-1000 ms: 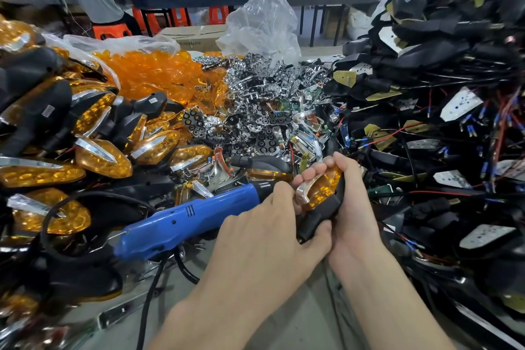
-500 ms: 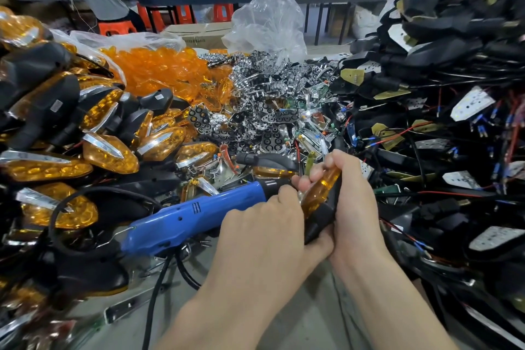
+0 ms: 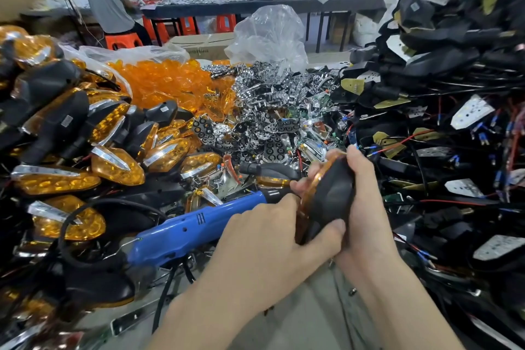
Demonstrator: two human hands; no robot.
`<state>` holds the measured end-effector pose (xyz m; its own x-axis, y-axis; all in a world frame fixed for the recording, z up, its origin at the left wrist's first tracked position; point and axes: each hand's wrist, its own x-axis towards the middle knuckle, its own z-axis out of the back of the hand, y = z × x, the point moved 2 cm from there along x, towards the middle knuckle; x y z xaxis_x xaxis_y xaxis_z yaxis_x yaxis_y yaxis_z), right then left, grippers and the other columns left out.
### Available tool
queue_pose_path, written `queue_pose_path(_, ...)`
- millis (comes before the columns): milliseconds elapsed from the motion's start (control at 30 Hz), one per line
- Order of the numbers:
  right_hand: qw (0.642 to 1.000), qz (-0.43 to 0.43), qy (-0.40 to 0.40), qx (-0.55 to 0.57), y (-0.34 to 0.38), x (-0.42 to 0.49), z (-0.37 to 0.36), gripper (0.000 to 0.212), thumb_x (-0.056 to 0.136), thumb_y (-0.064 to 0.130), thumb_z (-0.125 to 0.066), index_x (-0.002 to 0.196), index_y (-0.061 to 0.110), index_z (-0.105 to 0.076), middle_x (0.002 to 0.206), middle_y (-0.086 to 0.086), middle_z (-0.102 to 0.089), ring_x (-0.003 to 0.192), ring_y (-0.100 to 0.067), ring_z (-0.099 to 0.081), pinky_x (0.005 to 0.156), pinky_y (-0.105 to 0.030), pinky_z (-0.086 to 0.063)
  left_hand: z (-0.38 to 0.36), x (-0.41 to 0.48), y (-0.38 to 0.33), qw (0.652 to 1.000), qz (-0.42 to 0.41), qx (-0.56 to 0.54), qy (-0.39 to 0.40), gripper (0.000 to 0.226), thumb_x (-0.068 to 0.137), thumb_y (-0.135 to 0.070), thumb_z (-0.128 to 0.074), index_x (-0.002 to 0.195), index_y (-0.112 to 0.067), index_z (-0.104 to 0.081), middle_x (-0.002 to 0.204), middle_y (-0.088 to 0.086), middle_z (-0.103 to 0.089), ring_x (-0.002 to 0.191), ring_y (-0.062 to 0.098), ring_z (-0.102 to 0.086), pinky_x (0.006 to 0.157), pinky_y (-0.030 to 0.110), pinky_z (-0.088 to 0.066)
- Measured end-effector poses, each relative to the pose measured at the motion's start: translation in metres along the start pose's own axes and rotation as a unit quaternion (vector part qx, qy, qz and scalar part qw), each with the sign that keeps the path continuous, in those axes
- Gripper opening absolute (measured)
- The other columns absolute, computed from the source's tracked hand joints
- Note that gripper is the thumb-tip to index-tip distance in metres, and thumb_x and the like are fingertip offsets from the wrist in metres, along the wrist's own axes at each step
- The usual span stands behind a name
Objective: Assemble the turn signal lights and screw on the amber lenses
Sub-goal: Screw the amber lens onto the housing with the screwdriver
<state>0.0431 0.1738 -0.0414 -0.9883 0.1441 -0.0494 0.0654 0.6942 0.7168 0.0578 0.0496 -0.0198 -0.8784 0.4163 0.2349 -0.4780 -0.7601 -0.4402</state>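
Turn signal light (image 3: pixel 332 196), head view: the unit is held at centre, above the bench edge, clamped between both hands. Its black housing faces the camera and its amber lens (image 3: pixel 305 199) is turned edge-on to the left. The right hand (image 3: pixel 366 202) wraps the housing from the right, fingers curled over the top. The left hand (image 3: pixel 270 244) closes on it from the left, thumb pressed on the lower housing. This two-handed grip probably seats the lens squarely before fastening. The blue electric screwdriver (image 3: pixel 193 224) lies just left of the left hand, its tip hidden behind that hand, within easy reach. Stock is sorted around the work: finished lights (image 3: pixel 116 165) left, loose lenses (image 3: pixel 170 82) and chrome reflectors (image 3: pixel 270 111) behind, wired housings (image 3: pixel 440 94) right.
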Motion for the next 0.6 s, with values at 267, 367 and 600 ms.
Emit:
queue_pose_path(267, 0.994, -0.021, 0.103, -0.017, 0.000, -0.019, -0.008, 0.028, 0.084, 0.056, -0.064, 0.089, 0.029, -0.070, 0.079, 0.003, -0.068, 0.094, -0.025, -0.075, 0.074, -0.045, -0.049, 0.004, 0.003, 0.003, 0.940, -0.028, -0.282, 0.191, 0.068, 0.093, -0.070, -0.030, 0.080, -0.014, -0.066, 0.076, 0.002, -0.071, 0.074, 0.017, -0.066, 0.082, 0.039, -0.052)
queue_pose_path(367, 0.999, -0.012, 0.032, 0.020, 0.005, -0.014, -0.008, 0.023, 0.089, 0.038, -0.061, 0.073, 0.024, -0.069, 0.069, 0.004, -0.065, 0.062, -0.013, -0.067, 0.070, -0.038, -0.057, 0.018, 0.010, 0.019, 0.964, 0.013, -0.205, 0.168, 0.082, 0.087, -0.081, -0.022, 0.081, -0.015, -0.070, 0.071, 0.000, -0.071, 0.063, 0.013, -0.067, 0.067, 0.031, -0.055)
queue_pose_path(600, 0.995, 0.009, -0.087, 0.050, 0.008, -0.004, 0.010, 0.012, 0.093, 0.023, -0.061, 0.083, 0.017, -0.057, 0.077, -0.002, -0.055, 0.060, -0.012, -0.053, 0.049, -0.021, -0.047, 0.048, 0.058, 0.084, 0.995, 0.089, -0.030, 0.030, 0.026, 0.101, -0.042, -0.043, 0.092, -0.031, -0.065, 0.079, -0.009, -0.071, 0.057, 0.007, -0.062, 0.052, 0.026, -0.056)
